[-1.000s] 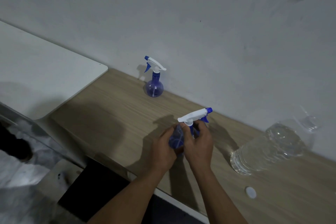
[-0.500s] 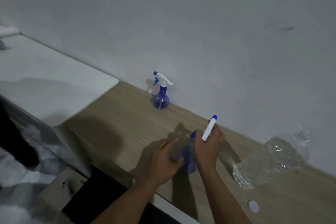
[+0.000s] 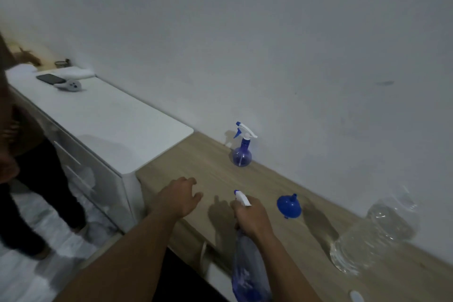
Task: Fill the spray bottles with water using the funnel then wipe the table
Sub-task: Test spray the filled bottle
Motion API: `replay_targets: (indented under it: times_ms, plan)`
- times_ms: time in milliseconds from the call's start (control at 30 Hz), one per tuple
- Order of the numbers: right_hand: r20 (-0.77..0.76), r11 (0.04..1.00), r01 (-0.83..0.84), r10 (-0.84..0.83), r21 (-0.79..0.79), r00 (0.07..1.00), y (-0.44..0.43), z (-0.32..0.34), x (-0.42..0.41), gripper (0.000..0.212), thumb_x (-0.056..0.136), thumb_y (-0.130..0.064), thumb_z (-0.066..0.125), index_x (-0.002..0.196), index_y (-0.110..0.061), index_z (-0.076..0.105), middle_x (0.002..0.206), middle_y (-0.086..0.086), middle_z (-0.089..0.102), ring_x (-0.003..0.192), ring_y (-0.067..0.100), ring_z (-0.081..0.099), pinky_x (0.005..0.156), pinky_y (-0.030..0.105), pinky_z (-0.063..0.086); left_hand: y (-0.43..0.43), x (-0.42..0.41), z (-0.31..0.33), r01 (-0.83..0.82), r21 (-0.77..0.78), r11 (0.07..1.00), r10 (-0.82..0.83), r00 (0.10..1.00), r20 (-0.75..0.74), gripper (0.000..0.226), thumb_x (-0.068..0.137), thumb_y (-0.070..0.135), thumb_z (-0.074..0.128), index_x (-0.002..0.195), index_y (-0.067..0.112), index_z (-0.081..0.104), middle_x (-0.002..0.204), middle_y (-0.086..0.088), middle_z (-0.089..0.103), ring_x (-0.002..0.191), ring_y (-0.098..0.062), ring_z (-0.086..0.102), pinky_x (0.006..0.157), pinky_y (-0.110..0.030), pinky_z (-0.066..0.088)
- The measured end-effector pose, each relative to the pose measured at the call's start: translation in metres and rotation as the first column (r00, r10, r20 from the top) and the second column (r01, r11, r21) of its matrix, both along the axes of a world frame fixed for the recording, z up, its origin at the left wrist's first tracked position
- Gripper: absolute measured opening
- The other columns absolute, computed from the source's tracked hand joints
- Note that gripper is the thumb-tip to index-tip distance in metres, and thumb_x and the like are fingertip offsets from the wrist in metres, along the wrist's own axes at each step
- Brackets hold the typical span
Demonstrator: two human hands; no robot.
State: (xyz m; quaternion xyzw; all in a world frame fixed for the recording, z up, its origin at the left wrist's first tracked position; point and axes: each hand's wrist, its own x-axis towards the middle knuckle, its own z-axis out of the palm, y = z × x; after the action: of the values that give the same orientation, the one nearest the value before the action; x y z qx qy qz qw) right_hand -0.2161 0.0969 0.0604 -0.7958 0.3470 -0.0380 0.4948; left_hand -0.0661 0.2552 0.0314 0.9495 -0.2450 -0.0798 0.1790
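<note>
My right hand [image 3: 252, 217] grips the neck of a blue spray bottle [image 3: 247, 270], whose white trigger head sticks out above my fingers; its body hangs below my hand over the table's front edge. My left hand [image 3: 177, 197] hovers open above the wooden table [image 3: 210, 169], holding nothing. A blue funnel [image 3: 289, 206] lies on its side on the table to the right of my right hand. A second blue spray bottle [image 3: 242, 146] stands upright against the wall. A large clear water bottle [image 3: 372, 235] lies on its side at the right.
A white cap [image 3: 356, 296] lies at the table's near right. A white cabinet [image 3: 103, 127] adjoins the table on the left, with a phone [image 3: 50, 78], a white controller [image 3: 69, 85] and a folded white cloth [image 3: 76, 72] on it. Another person [image 3: 14, 154] stands at far left.
My left hand has let go of the bottle and moved left, open. My right hand has pulled the bottle towards me and down. The funnel has come into view; the camera has swung left.
</note>
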Motion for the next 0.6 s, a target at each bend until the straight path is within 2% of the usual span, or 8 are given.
replay_targets:
  times_ms: [100,267,400,467,500,600]
  plan:
    - [-0.079,0.998,-0.052,0.055,0.048,0.995,0.013,-0.007,-0.005,0.024,0.074,-0.047,0.053,0.085,-0.027,0.063,0.082,0.004,0.072,0.082,0.032,0.072,0.076,0.045,0.059,0.005,-0.001,0.007,0.025,0.044,0.999,-0.023,0.999,-0.043,0.057,0.09,0.057,0.054,0.134,0.021,0.054,0.134,-0.008,0.057,0.123,-0.027,0.054,0.1,-0.039,0.047]
    - [-0.142,0.998,-0.07,0.069,-0.001,0.987,0.023,-0.012,-0.013,0.034,0.078,-0.047,0.049,0.097,-0.025,0.066,0.088,0.003,0.074,0.082,0.025,0.071,0.079,0.036,0.058,0.005,-0.003,0.012,0.04,0.092,0.995,-0.037,0.999,-0.038,0.057,0.09,0.055,0.055,0.137,0.022,0.051,0.137,-0.007,0.055,0.126,-0.027,0.052,0.103,-0.04,0.045]
    - [-0.135,0.998,-0.035,0.028,-0.046,0.99,0.029,-0.001,-0.021,0.007,0.086,-0.042,0.051,0.09,-0.035,0.051,0.096,0.0,0.07,0.09,0.024,0.069,0.083,0.034,0.054,0.008,-0.001,0.015,0.052,0.115,0.992,-0.047,0.998,-0.05,0.059,0.091,0.056,0.054,0.139,0.022,0.049,0.136,-0.007,0.055,0.125,-0.027,0.052,0.103,-0.042,0.045]
    - [-0.124,0.997,-0.037,0.029,-0.07,0.992,0.028,0.002,-0.023,0.006,0.089,-0.04,0.051,0.089,-0.039,0.045,0.1,0.0,0.069,0.093,0.023,0.068,0.086,0.034,0.054,0.008,0.001,0.016,0.056,0.126,0.99,-0.05,0.997,-0.051,0.059,0.091,0.055,0.053,0.14,0.022,0.048,0.137,-0.007,0.055,0.127,-0.028,0.051,0.103,-0.042,0.044]
    - [-0.118,0.998,-0.036,0.029,-0.06,0.993,0.027,0.002,-0.024,0.006,0.088,-0.04,0.052,0.092,-0.038,0.048,0.095,-0.001,0.071,0.088,0.021,0.07,0.085,0.034,0.054,0.008,0.001,0.017,0.059,0.13,0.99,-0.053,0.997,-0.05,0.059,0.092,0.055,0.053,0.14,0.022,0.049,0.137,-0.008,0.055,0.126,-0.028,0.051,0.103,-0.042,0.045]
    - [-0.098,1.0,-0.03,0.031,0.007,0.995,0.024,0.0,-0.025,0.023,0.081,-0.042,0.054,0.097,-0.028,0.062,0.072,-0.002,0.072,0.061,0.018,0.073,0.075,0.036,0.058,0.007,0.001,0.017,0.063,0.139,0.988,-0.056,0.997,-0.051,0.058,0.092,0.054,0.054,0.14,0.021,0.049,0.136,-0.008,0.056,0.125,-0.028,0.052,0.102,-0.042,0.046]
